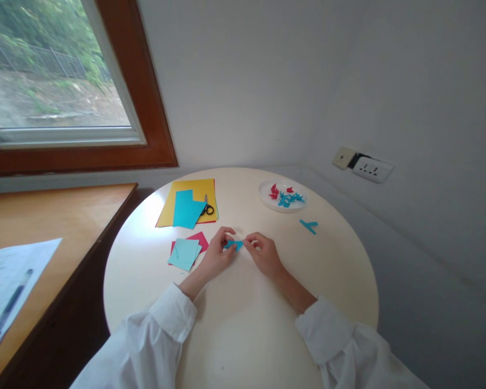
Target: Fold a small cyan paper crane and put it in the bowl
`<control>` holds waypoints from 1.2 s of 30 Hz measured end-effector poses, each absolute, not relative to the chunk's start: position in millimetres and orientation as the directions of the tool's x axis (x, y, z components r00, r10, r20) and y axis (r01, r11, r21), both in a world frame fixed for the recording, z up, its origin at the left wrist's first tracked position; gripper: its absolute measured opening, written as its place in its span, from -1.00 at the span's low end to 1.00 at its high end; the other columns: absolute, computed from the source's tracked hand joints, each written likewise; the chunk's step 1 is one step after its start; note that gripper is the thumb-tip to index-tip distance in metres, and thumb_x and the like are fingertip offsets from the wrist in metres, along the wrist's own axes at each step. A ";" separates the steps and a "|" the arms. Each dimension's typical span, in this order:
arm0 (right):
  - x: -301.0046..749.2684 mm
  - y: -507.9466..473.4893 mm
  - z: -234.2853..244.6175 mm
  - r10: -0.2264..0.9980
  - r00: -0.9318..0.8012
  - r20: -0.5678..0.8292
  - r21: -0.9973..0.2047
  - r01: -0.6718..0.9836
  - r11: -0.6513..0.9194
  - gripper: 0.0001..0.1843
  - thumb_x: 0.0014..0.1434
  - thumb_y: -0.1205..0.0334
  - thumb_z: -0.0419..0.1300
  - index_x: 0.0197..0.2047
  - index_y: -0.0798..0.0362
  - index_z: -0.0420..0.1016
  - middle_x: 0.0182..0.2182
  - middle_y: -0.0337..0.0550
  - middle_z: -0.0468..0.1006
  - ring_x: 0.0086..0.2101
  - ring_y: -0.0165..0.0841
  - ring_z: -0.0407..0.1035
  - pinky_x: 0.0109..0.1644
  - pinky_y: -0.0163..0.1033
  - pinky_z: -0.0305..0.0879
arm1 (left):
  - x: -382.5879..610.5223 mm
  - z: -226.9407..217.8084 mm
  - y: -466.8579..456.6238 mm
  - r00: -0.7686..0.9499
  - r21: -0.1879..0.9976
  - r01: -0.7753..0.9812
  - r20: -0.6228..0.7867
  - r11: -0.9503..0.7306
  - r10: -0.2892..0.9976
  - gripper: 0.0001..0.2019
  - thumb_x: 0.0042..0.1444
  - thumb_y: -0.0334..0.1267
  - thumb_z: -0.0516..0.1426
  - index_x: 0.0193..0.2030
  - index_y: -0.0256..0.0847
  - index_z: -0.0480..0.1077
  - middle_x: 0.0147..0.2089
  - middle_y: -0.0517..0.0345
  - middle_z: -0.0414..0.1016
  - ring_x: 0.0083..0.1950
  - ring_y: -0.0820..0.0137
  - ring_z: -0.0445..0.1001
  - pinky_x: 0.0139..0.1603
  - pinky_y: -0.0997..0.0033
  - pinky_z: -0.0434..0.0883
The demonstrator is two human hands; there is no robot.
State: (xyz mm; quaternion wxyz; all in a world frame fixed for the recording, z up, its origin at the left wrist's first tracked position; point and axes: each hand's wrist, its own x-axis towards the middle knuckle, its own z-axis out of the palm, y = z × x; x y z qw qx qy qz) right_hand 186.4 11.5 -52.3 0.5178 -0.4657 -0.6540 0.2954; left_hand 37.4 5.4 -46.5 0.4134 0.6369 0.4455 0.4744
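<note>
Between my two hands, above the middle of the round table (243, 324), is a small folded piece of blue paper (235, 245). My left hand (218, 251) pinches its left part between thumb and fingers. The fingertips of my right hand (263, 253) are closed on its right end. Left of my left hand lie light blue paper squares (183, 254), overlapping a pink-red paper piece (202, 239). To the right of my right hand are blue paper strips (309, 226), lying in a forked shape on the tabletop.
A clear round dish (263, 195) at the back right holds red paper pieces (274, 191) and blue paper pieces (289, 200). Back left, yellow sheets (167, 208) lie under cut blue paper (183, 209) and scissors (209, 209). A wooden desk (93, 216) carries a pen (12, 302) on white paper.
</note>
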 end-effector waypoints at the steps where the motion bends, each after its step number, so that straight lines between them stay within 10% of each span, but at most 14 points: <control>1: 186.4 11.5 -52.3 0.913 -0.030 0.406 -0.867 0.304 0.396 -0.82 0.01 0.14 0.11 -0.51 0.05 0.38 -0.53 -0.19 0.49 -0.47 -0.37 0.35 -0.40 -0.28 0.29 | 37.2 -47.6 6.2 0.155 0.950 0.170 0.236 -0.261 0.959 -0.75 -0.05 -0.40 0.08 -0.19 -0.16 0.20 -0.43 0.30 0.25 -0.37 0.50 0.29 -0.33 0.50 0.22; 36: 184.6 9.0 -49.2 0.911 0.002 0.412 -0.874 0.285 0.395 -0.82 0.01 0.15 0.11 -0.51 0.06 0.37 -0.52 -0.17 0.47 -0.47 -0.37 0.35 -0.39 -0.28 0.29 | 37.5 -47.9 8.1 0.161 0.954 0.143 0.239 -0.262 0.958 -0.79 -0.04 -0.35 0.11 -0.23 -0.17 0.21 -0.47 0.32 0.25 -0.40 0.51 0.29 -0.39 0.54 0.20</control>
